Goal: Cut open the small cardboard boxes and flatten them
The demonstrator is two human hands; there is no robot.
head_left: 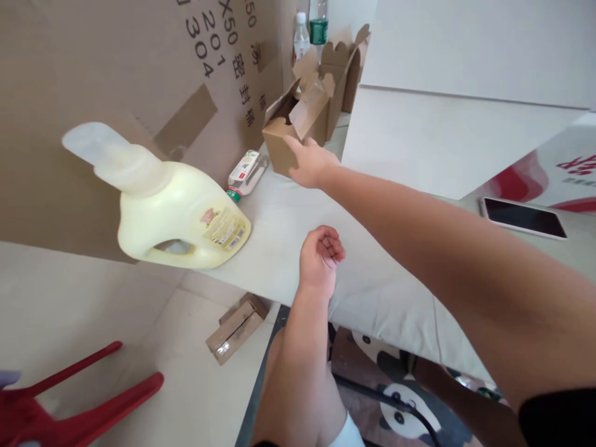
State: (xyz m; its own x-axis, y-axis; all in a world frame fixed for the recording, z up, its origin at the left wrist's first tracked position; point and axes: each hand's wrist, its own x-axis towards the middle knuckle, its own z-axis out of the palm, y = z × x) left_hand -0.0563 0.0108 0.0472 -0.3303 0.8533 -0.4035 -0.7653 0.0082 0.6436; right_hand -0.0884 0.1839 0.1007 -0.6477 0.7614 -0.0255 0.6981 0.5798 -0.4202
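Pale yellow jug [181, 217], brown cardboard box [291, 127], red chair [69, 403].

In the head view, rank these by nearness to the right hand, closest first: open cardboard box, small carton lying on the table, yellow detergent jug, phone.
Measured from the right hand:
1. Open cardboard box, touching the fingers, just left of the hand.
2. Small carton, lying left of the hand by the cardboard wall.
3. Yellow detergent jug, farther left at the table's edge.
4. Phone, far right.

Setting: pale table [372, 292] against a large printed cardboard sheet [93, 74] and white wall [465, 49]; pale floor [186, 385] below, with a red stool [69, 410] and panda-pattern mat [395, 397].
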